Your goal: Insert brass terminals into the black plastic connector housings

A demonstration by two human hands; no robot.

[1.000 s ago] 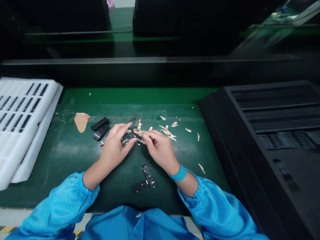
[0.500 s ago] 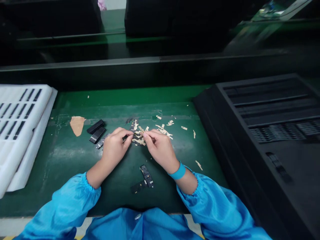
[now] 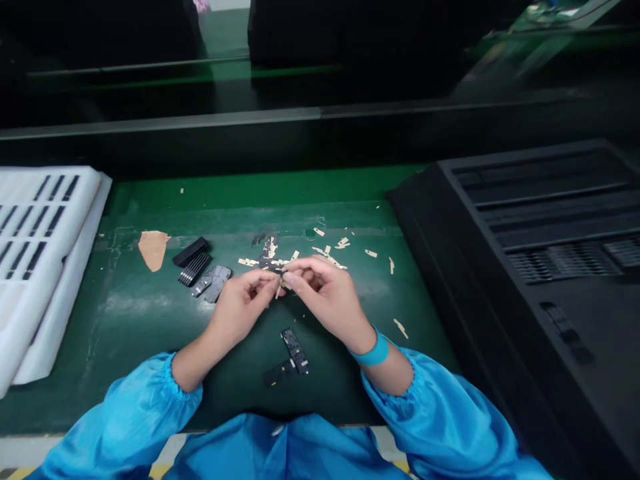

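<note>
Over the middle of the green table, my left hand and my right hand meet fingertip to fingertip. Both are closed in a pinch around a small beige strip, mostly covered by the fingers. Whether a dark part is held with it I cannot tell. Just beyond the fingertips lies a loose pile of beige strips mixed with dark bits. More beige pieces are scattered behind my right hand. Nearer my body, two black parts with small gold spots rest against each other.
Left of my hands lie grey flat parts, a row of thin black pieces, a black block and a brown paper scrap. White slotted trays stand at the left edge, a large black tray at the right.
My hands have come closer together and slightly towards my body. My left hand has moved right, uncovering the grey parts and some beige strips beside the pile.
</note>
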